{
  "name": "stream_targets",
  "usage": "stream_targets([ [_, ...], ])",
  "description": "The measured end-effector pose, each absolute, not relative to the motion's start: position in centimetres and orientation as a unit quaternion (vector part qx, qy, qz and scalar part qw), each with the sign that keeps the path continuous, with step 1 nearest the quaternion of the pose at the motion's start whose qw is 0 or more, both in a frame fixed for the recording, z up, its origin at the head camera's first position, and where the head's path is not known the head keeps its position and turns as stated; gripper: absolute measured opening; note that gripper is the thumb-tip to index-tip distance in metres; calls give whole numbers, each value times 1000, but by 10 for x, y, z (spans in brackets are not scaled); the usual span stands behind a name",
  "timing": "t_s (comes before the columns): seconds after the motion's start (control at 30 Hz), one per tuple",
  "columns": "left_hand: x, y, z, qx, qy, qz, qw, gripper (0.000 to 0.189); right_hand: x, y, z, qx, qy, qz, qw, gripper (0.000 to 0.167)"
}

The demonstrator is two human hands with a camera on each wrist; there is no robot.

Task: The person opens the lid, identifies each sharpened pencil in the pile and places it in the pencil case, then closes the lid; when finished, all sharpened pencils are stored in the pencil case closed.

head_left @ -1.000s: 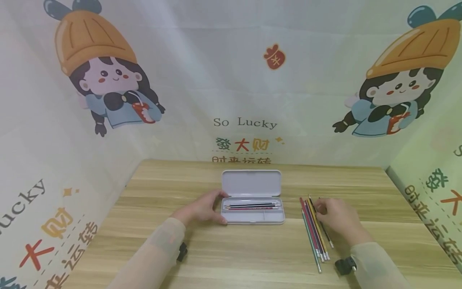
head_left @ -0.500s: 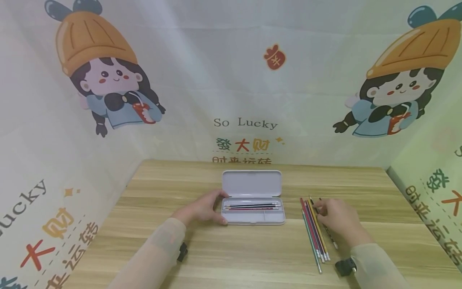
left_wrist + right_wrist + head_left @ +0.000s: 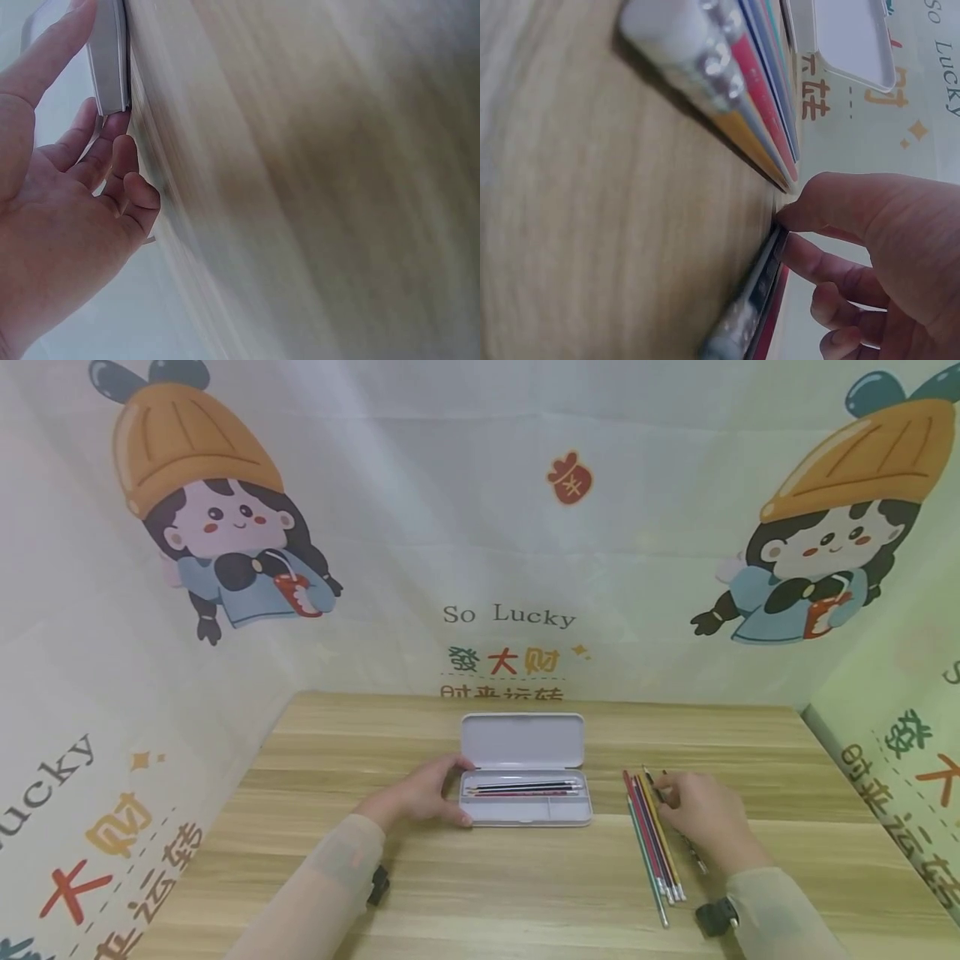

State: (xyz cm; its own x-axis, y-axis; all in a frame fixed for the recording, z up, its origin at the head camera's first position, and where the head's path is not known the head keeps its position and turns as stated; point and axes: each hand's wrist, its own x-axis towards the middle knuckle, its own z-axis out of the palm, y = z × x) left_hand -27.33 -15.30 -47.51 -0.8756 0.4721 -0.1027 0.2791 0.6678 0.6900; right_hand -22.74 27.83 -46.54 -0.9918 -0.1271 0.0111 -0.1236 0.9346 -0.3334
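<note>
Pencil (image 3: 760, 283) is being pinched by the right hand (image 3: 703, 810); the left hand (image 3: 426, 790) is gripping the case (image 3: 506, 811). Firmness should be preventing rolling.

A cloth-walled booth, room unclear: cartoon-printed fabric (image 3: 420, 510) hangs behind and beside the wooden table (image 3: 517, 893)

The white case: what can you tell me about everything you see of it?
The case is a shallow, pale box with rounded corners, metal or plastic, I cannot tell which. It lies flat on the table, lid open along the far side. Inside, the far compartment holds a few pencils; the near strip is split into a longer left part and a shorter right one. The left hand grips its left end.
</note>
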Motion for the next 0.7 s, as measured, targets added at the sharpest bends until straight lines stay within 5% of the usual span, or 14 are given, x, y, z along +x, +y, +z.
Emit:
stream_targets([
  [0.7, -274, -152, -475, 203, 905, 347, 139, 80, -222, 279, -460, -69, 984, -162, -40, 32],
])
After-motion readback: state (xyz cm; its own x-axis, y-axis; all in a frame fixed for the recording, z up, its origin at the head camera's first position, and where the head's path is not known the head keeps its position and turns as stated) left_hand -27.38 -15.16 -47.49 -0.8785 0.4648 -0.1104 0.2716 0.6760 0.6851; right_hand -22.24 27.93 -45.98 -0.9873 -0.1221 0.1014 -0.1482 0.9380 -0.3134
